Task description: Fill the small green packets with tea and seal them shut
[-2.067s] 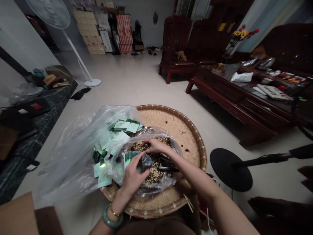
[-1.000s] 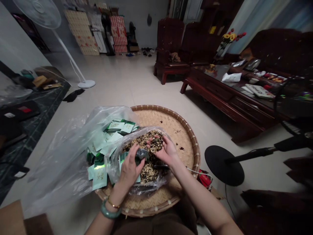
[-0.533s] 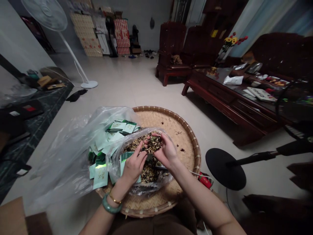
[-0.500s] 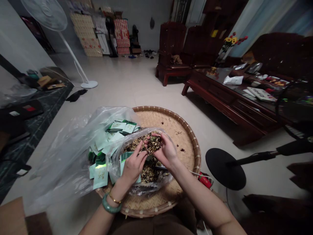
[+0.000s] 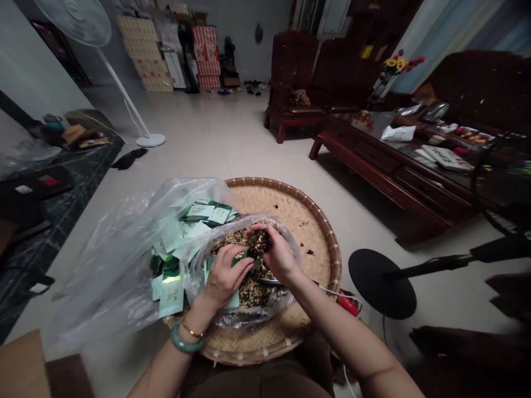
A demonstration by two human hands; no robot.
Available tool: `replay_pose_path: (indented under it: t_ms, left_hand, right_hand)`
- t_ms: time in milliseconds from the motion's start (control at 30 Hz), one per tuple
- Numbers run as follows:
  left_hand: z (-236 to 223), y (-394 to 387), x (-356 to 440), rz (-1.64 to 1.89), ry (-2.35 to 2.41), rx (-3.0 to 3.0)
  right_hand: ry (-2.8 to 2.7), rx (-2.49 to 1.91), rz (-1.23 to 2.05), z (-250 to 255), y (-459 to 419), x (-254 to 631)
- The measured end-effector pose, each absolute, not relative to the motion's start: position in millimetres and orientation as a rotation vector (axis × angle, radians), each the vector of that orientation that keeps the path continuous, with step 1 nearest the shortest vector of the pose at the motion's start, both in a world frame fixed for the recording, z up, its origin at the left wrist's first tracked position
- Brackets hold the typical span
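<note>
A round woven bamboo tray point(image 5: 315, 221) rests on my lap. On it lies a clear plastic bag point(image 5: 286, 243) of loose dried mixture point(image 5: 249, 290). My left hand point(image 5: 224, 276) pinches a small green packet point(image 5: 245, 257) over the mixture. Cupped beside it, my right hand point(image 5: 276, 251) holds a scoop of the dried mixture at the packet's mouth. A larger clear bag point(image 5: 124, 260) at the left holds several pale green packets point(image 5: 199, 216).
A white standing fan point(image 5: 72, 16) is far left, and a black round fan base point(image 5: 381, 282) sits on the floor at right. A dark wooden coffee table point(image 5: 398, 166) and chairs point(image 5: 296, 61) stand beyond. Stacked boxes point(image 5: 145, 50) line the far wall.
My right hand left the heap with a scoop of mixture and came to the packet held by my left hand. Both hands have closed in together.
</note>
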State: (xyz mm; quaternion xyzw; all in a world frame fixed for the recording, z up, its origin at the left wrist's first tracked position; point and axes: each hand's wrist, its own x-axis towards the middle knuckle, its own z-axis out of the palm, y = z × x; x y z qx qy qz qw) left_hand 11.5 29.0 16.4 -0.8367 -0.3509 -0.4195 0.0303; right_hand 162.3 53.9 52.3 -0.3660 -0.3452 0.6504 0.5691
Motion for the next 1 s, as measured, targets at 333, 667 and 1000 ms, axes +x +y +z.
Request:
replay_pose_path:
  t_ms: [333,667,1000]
  left_hand:
    - [14,30,12,-1.296,-1.11,-2.592]
    - [14,28,11,-1.262,-1.154,-2.626]
    - [23,25,10,-1.166,-1.182,-2.654]
  right_hand:
    - [-1.143,-0.978,1.254,44,49,163]
    - [-1.188,-0.908,1.305,48,39,169]
    - [-2.132,-1.045,0.667,56,26,194]
